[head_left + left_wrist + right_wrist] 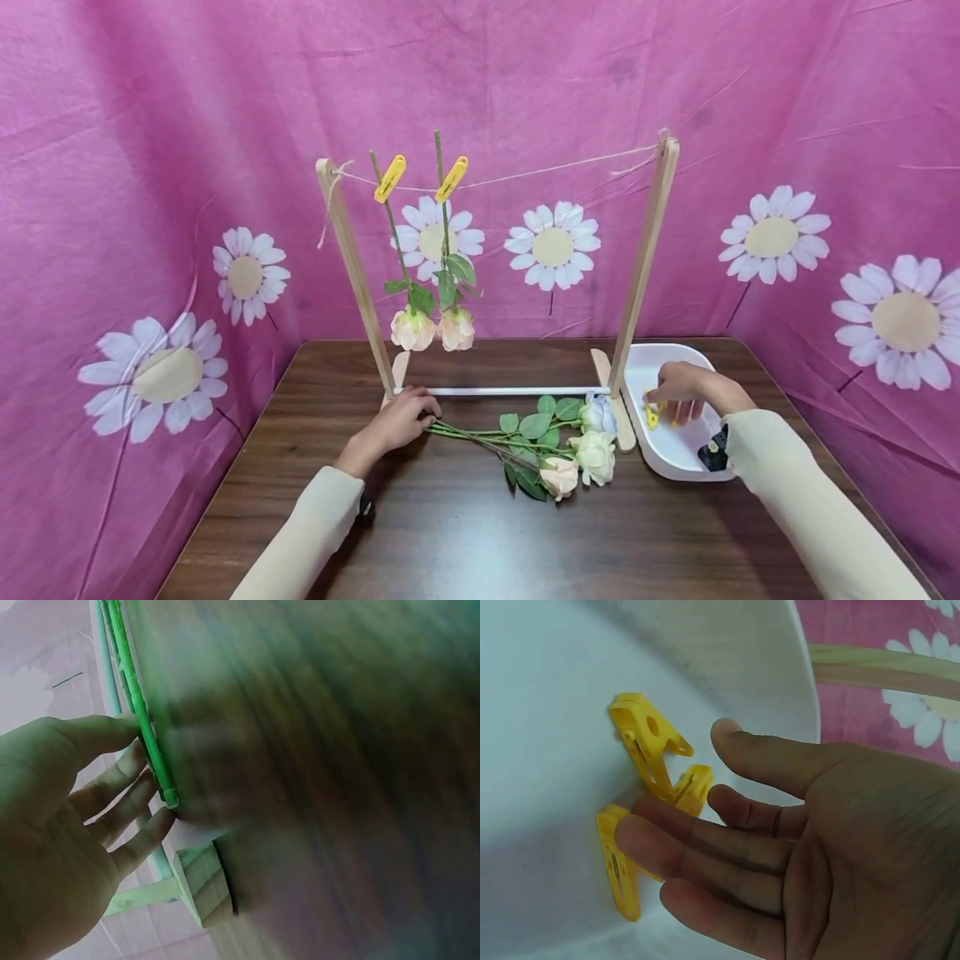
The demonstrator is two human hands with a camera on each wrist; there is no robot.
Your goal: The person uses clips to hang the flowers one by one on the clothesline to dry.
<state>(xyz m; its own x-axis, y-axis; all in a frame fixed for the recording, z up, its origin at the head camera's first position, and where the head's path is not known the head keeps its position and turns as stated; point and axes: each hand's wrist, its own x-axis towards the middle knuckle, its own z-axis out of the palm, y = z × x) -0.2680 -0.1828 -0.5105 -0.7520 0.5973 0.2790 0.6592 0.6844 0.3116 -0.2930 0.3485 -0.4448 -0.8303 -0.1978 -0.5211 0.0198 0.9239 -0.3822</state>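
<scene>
A: Begin nearest. Item one?

B: Three loose flowers (592,454), lying on the surface (480,542), blooms rightward. Their stem ends (171,796) converge at the left hand (401,415), presumably arranged for easy reach.

A: That hand's pose and grip?

B: Back of the hand uppermost, wrist low. Thumb and fingertips lie along the stem ends; whether they pinch, I cannot tell.

A: Right hand (686,390)?

B: Inside the white tray (678,477), which probably keeps the small yellow pegs (641,739) together. Forearm crosses the tray's right rim; fingers gently bent, thumb well apart. Grip fairly wide, no peg seen held; fingertip contact undetermined.

A: Farther off?

B: A wooden frame (642,275), string (555,168) tied between its post tops. Two hanging flowers (412,330), bloom-down, each stem fastened to the string by a clipped peg (390,178). In my judgement, the pegs carry their weight.
</scene>
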